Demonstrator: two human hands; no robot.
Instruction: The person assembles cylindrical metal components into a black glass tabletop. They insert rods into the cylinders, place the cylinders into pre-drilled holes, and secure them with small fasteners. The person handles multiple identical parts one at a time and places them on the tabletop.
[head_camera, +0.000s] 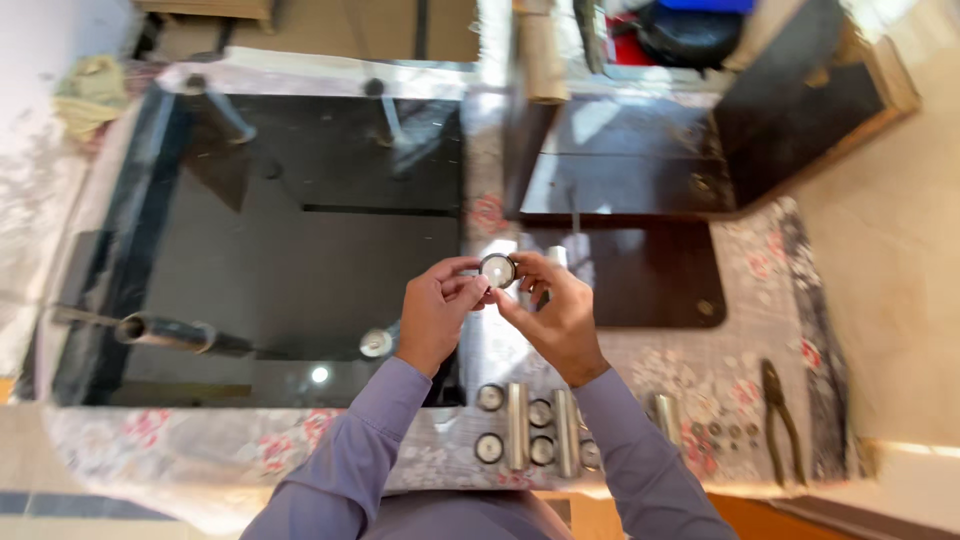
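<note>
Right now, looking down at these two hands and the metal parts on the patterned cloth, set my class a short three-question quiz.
1. True or false: both hands hold one round metal disc.
2. Which tool lies at the far right of the cloth? A pliers B hammer C saw
3. Fill in: below the hands lie metal ___ and round caps.

Key: 1 true; 2 A; 3 cylinders.

Count, head view: one round metal disc (497, 269) held between two hands. On the flowered cloth (750, 300): five more round discs (489, 447), three metal cylinders (517, 426), one pair of pliers (781, 418). Small washers near the pliers: too small to count.
</note>
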